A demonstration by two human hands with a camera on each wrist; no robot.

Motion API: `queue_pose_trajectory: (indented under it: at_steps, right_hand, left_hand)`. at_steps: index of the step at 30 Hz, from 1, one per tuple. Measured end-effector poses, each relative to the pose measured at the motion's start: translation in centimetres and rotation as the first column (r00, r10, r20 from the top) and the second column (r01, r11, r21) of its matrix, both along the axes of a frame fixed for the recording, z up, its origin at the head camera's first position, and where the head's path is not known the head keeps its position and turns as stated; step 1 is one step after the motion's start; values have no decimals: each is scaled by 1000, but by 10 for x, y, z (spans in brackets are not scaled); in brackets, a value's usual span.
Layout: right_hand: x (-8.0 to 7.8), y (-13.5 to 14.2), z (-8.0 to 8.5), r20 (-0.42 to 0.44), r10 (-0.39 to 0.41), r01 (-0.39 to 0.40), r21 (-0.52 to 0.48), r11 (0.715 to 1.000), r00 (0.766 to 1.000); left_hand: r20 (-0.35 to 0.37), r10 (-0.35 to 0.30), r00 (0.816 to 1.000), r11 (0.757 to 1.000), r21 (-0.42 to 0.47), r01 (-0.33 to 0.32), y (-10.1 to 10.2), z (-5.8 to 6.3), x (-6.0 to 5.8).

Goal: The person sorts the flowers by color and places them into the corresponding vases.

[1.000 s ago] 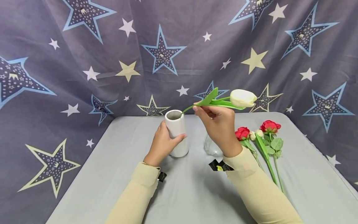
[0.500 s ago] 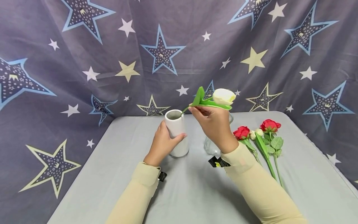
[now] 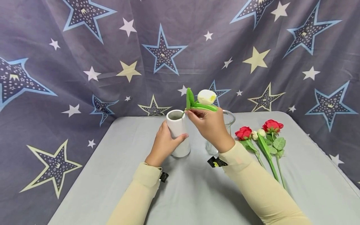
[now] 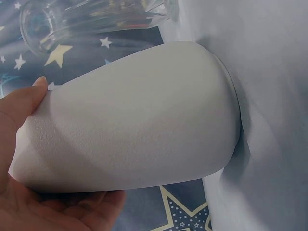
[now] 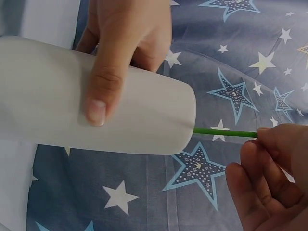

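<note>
A white vase [image 3: 180, 137] stands upright on the grey table, and my left hand [image 3: 165, 142] grips it from the left side, thumb across its front. In the left wrist view the vase [image 4: 130, 115] lies between thumb and fingers. My right hand [image 3: 212, 125] pinches the green stem of a white tulip [image 3: 206, 97] just right of the vase mouth. The bloom and leaves stick up above the knuckles. In the right wrist view the stem [image 5: 224, 132] runs from the fingertips into the vase opening; its lower end is hidden inside.
Behind my right hand stands a clear glass vase [image 3: 229, 118], partly covered. To the right lie a red rose [image 3: 244, 133], another red rose [image 3: 272, 126] and a white flower [image 3: 259, 134] with green stems. A star-patterned curtain [image 3: 174, 84] hangs behind the table [image 3: 112, 156].
My right hand has moved left toward the vase with the tulip, whose bloom has swung left and stem has slid further in. The glass vase shows more. My left hand stays put.
</note>
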State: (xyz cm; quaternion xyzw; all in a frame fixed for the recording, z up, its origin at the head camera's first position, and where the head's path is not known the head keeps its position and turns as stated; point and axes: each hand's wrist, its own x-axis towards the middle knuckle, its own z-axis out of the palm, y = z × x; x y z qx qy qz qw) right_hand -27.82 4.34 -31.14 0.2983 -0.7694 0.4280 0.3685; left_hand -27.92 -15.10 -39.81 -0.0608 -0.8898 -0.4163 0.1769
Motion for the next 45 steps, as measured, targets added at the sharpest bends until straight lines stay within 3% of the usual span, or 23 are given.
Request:
queue_pose_trajectory:
  at_steps: [7, 21, 27, 45]
  right_hand:
    - [-3, -3, -6, 53, 46, -46, -2, 999, 998]
    - [-9, -10, -11, 47, -23, 17, 123, 992, 999]
    - [-14, -12, -19, 56, -9, 2, 135, 991, 998]
    - [-15, -15, -13, 191, -41, -8, 248, 969, 981]
  left_hand:
    - [5, -4, 1000, 1000, 6, 4, 0, 0, 1]
    - [-9, -22, 1000, 1000, 9, 22, -2, -1, -1]
    - [-18, -28, 999, 1000, 8, 28, -3, -1, 0]
    - [6, -33, 999, 999, 15, 33, -3, -1, 0]
